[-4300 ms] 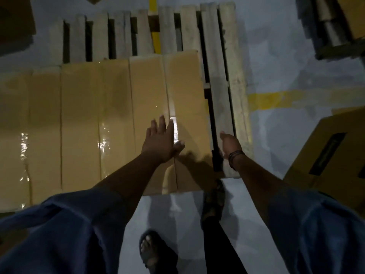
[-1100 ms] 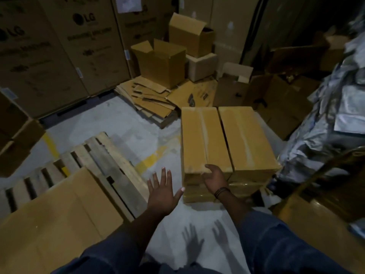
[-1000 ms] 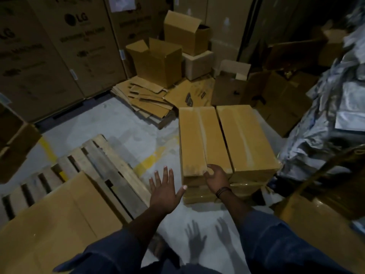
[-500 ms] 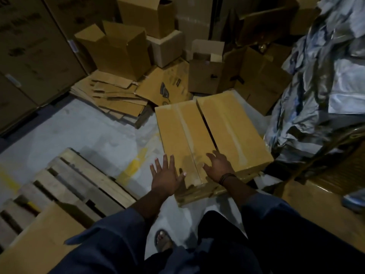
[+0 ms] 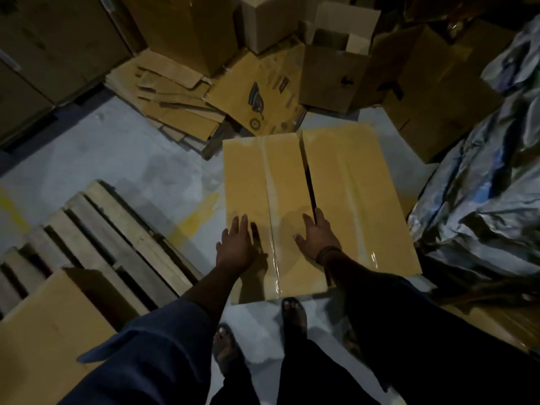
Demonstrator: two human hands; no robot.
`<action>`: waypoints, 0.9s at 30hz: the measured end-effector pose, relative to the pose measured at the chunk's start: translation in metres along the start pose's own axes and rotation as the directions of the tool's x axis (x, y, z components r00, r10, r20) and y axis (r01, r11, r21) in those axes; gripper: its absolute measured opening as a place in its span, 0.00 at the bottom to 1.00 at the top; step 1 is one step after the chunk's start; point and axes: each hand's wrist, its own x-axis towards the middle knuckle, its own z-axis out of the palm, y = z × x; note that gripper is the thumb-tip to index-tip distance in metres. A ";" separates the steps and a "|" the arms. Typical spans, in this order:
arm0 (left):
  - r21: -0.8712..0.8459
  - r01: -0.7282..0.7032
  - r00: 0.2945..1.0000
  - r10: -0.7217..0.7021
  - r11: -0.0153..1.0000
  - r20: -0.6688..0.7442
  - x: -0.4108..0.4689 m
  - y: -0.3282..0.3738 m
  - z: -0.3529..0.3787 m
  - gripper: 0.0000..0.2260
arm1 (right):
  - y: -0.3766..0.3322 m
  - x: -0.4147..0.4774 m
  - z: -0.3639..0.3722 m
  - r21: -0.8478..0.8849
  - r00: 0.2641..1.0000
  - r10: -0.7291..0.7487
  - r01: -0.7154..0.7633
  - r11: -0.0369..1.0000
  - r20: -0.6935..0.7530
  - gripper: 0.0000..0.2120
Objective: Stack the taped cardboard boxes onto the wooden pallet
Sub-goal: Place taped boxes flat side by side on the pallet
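Two taped cardboard boxes stand side by side on the floor in front of me. The left box [image 5: 263, 182] has clear tape down its middle; the right box [image 5: 359, 194] touches it along a dark gap. My left hand [image 5: 236, 247] lies flat on the left box near its left edge, fingers straight. My right hand [image 5: 317, 238] rests on the same box at its right edge, fingertips reaching into the gap. The wooden pallet [image 5: 117, 229] lies at the left, with a taped box [image 5: 49, 331] standing on it at the lower left.
Flattened cardboard [image 5: 181, 97] and open empty boxes [image 5: 336, 74] pile up behind the two boxes. Crumpled silver sheeting [image 5: 491, 185] rises on the right. Large cartons [image 5: 43, 54] stand at the back left. My sandalled feet [image 5: 292, 314] stand on the grey floor [image 5: 117, 153].
I turned away from the pallet and stepped up to the two floor boxes. Both hands came down onto the left box; the right hand slid to the gap between the boxes.
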 end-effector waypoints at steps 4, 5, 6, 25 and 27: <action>-0.006 0.018 0.999 -0.018 1.000 -0.029 0.033 0.008 0.008 0.48 | 0.008 0.029 0.004 -0.107 0.995 -0.095 0.097 0.989 0.021 0.31; -0.020 0.040 0.998 -0.040 0.999 -0.040 0.040 0.008 0.010 0.48 | 0.011 0.034 0.005 -0.141 0.993 -0.112 0.115 0.983 0.028 0.31; -0.042 0.062 0.997 -0.065 0.997 -0.053 0.046 0.007 0.011 0.49 | 0.012 0.038 0.005 -0.180 0.991 -0.129 0.131 0.975 0.025 0.31; -0.265 0.142 0.987 -0.157 0.954 -0.034 0.053 -0.048 0.014 0.51 | -0.027 0.047 0.031 -0.115 0.982 -0.185 0.186 0.976 0.021 0.41; -0.259 0.146 0.987 -0.160 0.955 -0.034 0.036 -0.064 0.009 0.52 | -0.045 0.035 0.029 -0.118 0.981 -0.187 0.192 0.974 0.050 0.41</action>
